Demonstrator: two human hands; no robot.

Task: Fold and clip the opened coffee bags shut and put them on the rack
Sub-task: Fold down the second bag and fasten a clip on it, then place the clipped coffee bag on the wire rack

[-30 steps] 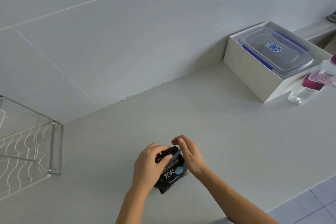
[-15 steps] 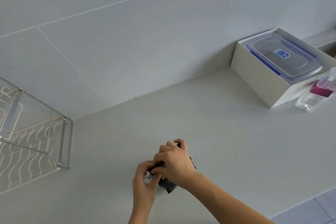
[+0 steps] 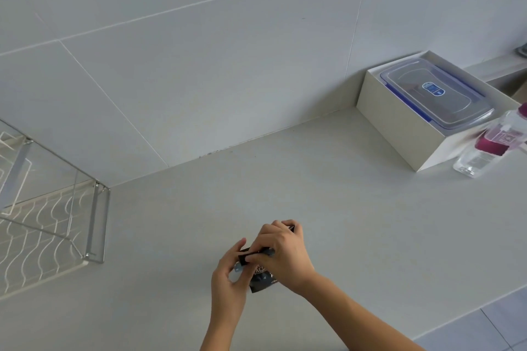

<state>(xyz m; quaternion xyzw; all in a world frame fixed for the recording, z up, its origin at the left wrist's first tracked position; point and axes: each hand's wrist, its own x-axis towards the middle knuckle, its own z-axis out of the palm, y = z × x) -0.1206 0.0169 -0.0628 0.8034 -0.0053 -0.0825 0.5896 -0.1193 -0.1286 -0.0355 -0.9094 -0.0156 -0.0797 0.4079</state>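
A small black coffee bag (image 3: pixel 261 279) with pale lettering stands on the grey counter near its front edge. My right hand (image 3: pixel 281 256) covers the bag's top from the right and pinches the folded edge down. My left hand (image 3: pixel 229 276) sits against the bag's left side, fingers curled around a small bluish clip (image 3: pixel 237 267) at the fold. Most of the bag is hidden behind both hands. The wire rack (image 3: pixel 48 225) stands at the far left of the counter, well apart from the bag.
A white box (image 3: pixel 399 122) holding a clear lidded container (image 3: pixel 433 91) with blue latches stands at the back right. A clear bottle (image 3: pixel 490 148) with a magenta label lies beside it. The counter's front edge (image 3: pixel 427 330) drops to a tiled floor at the lower right.
My right hand has come over the bag's top and pressed the fold down. My left hand has slid to the bag's left side with the clip. The view has shifted left, showing more rack.
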